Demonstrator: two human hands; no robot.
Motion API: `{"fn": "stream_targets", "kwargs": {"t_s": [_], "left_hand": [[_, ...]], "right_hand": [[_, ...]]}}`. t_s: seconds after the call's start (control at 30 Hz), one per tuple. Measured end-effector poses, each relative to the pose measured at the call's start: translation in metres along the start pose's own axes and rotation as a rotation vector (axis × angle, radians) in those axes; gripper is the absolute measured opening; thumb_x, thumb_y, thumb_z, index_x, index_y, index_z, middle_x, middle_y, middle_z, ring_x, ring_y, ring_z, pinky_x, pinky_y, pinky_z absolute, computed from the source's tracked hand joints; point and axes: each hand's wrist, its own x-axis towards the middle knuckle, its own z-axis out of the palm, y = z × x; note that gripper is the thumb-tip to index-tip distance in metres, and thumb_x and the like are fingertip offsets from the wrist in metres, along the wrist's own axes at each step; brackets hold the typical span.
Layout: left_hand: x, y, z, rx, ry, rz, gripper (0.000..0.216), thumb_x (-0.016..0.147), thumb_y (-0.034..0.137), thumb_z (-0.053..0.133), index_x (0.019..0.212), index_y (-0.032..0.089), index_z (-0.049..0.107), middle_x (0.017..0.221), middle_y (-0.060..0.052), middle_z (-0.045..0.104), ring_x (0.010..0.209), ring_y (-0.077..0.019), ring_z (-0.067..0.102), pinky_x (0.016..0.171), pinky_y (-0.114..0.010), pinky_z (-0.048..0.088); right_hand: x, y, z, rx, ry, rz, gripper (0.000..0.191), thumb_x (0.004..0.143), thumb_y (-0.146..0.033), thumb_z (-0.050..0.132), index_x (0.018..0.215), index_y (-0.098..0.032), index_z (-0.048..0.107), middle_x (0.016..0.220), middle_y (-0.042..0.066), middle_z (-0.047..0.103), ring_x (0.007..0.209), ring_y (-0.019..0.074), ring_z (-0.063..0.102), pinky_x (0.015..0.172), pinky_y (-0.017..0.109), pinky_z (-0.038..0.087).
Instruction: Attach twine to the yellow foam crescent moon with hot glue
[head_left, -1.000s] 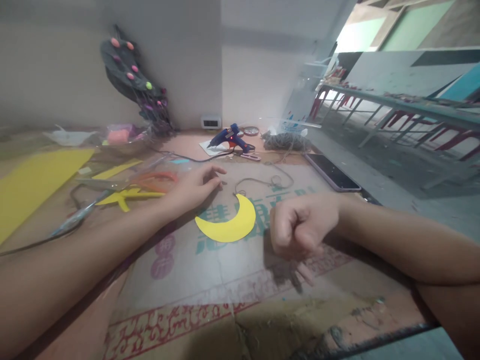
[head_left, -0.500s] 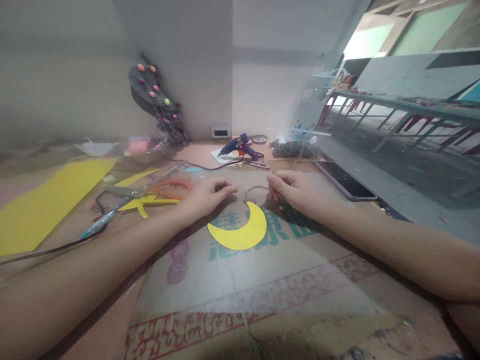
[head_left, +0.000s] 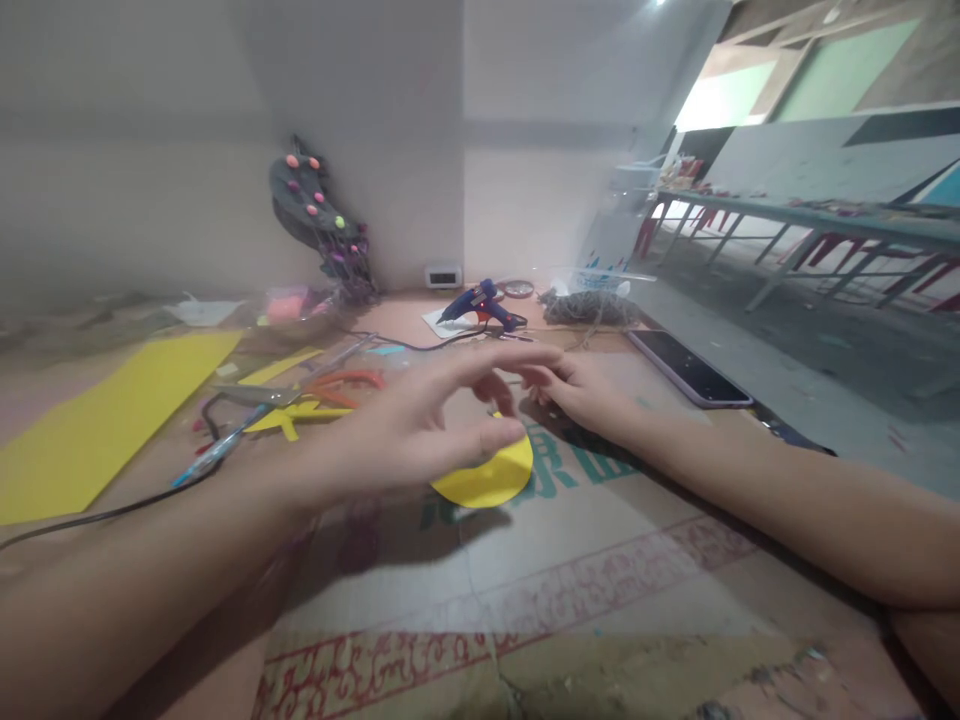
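A yellow paper crescent moon (head_left: 487,485) lies flat on the printed board, partly hidden beneath my left hand (head_left: 450,410). That hand hovers over it with thumb and fingers apart, nothing between them. Its stretched index finger reaches the fingers of my right hand (head_left: 574,390); whether they touch I cannot tell. My right hand rests to the right of the moon, fingertips closed on a thin grey yarn (head_left: 512,379) that comes from the moon's upper tip. Most of the yarn is covered by my fingers.
Behind my hands stand a blue glue gun (head_left: 480,302) and a small digital clock (head_left: 443,276). Orange-handled scissors (head_left: 345,380), yellow scraps and a yellow sheet (head_left: 112,430) lie left. A phone (head_left: 690,368) and a grey yarn bundle (head_left: 589,305) are right. A decorated grey crescent (head_left: 304,200) leans on the wall.
My left hand has moved right and up over the yellow moon, its fingers spreading and now covering part of it. My right hand stays nearly in place. The view has tilted slightly.
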Motion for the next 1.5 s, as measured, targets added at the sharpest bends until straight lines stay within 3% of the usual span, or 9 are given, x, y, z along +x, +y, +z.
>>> {"fn": "stream_targets", "kwargs": {"t_s": [0.1,0.17,0.3,0.47,0.7,1.03,1.23,1.37,1.5], "left_hand": [[0.002,-0.027,0.002,0.225,0.138,-0.229,0.030,0.089,0.039,0.054,0.109,0.022,0.068,0.106,-0.005,0.071,0.094,-0.0200,0.062,0.081,-0.031,0.048],[0.003,-0.053,0.005,0.262,0.131,-0.362,0.034,0.089,0.043,0.052,0.107,0.020,0.070,0.107,-0.006,0.071,0.094,-0.0223,0.063,0.078,-0.032,0.048],[0.001,-0.080,0.015,0.337,0.039,-0.340,0.036,0.090,0.046,0.049,0.100,0.020,0.071,0.100,-0.006,0.073,0.092,-0.0230,0.063,0.080,-0.033,0.046],[0.000,-0.077,0.021,0.391,-0.001,-0.270,0.038,0.087,0.051,0.054,0.102,0.022,0.072,0.097,-0.005,0.072,0.091,-0.0231,0.061,0.079,-0.033,0.044],[0.001,-0.066,0.021,0.166,-0.031,-0.419,0.046,0.084,0.060,0.052,0.103,0.023,0.073,0.100,-0.003,0.075,0.087,-0.0222,0.066,0.072,-0.030,0.047],[0.001,-0.053,0.030,-0.179,-0.012,-0.583,0.034,0.078,0.052,0.062,0.086,0.021,0.073,0.082,-0.003,0.074,0.069,-0.0170,0.066,0.056,-0.025,0.046],[0.000,-0.056,0.032,-0.212,-0.026,-0.585,0.034,0.079,0.052,0.061,0.084,0.019,0.070,0.079,-0.003,0.072,0.068,-0.0160,0.064,0.055,-0.024,0.045],[-0.001,-0.053,0.031,-0.154,0.000,-0.565,0.032,0.080,0.050,0.060,0.085,0.019,0.069,0.080,-0.002,0.072,0.067,-0.0151,0.063,0.055,-0.023,0.044],[0.001,-0.048,0.021,-0.039,0.128,-0.523,0.032,0.083,0.048,0.057,0.087,0.018,0.068,0.080,-0.003,0.071,0.067,-0.0160,0.062,0.056,-0.025,0.045]], "right_hand": [[0.000,-0.001,0.003,-0.104,0.041,-0.097,0.025,0.091,-0.041,0.050,0.088,-0.019,0.064,0.075,0.002,0.064,0.067,0.0160,0.056,0.062,0.028,0.042],[-0.001,-0.001,0.005,-0.200,0.011,-0.195,0.023,0.088,-0.036,0.058,0.100,-0.018,0.066,0.082,0.004,0.065,0.072,0.0164,0.055,0.066,0.029,0.042],[-0.001,0.001,0.008,-0.284,-0.134,-0.286,0.028,0.086,-0.036,0.064,0.107,-0.018,0.066,0.086,0.005,0.061,0.079,0.0169,0.055,0.069,0.028,0.041],[0.001,0.005,0.010,-0.294,-0.126,-0.330,0.013,0.086,-0.028,0.062,0.080,-0.017,0.064,0.080,0.004,0.060,0.078,0.0155,0.053,0.069,0.027,0.040],[-0.011,-0.014,0.014,-0.049,0.086,-0.191,0.014,0.088,-0.031,0.057,0.084,-0.018,0.058,0.076,0.002,0.063,0.069,0.0135,0.055,0.062,0.025,0.043],[-0.023,-0.029,0.014,-0.001,0.075,-0.218,0.014,0.089,-0.033,0.057,0.086,-0.020,0.059,0.079,0.003,0.065,0.073,0.0149,0.059,0.063,0.026,0.046],[-0.023,-0.029,0.015,0.035,0.065,-0.211,0.013,0.089,-0.033,0.056,0.087,-0.020,0.057,0.080,0.003,0.065,0.074,0.0153,0.060,0.066,0.028,0.047],[-0.021,-0.025,0.015,0.291,0.052,-0.134,0.017,0.093,-0.035,0.049,0.103,-0.022,0.046,0.076,-0.001,0.063,0.067,0.0132,0.059,0.062,0.026,0.048],[-0.019,-0.020,0.013,0.428,0.076,-0.093,0.024,0.091,-0.043,0.051,0.100,-0.022,0.044,0.077,-0.002,0.058,0.061,0.0112,0.057,0.057,0.025,0.048]]}}
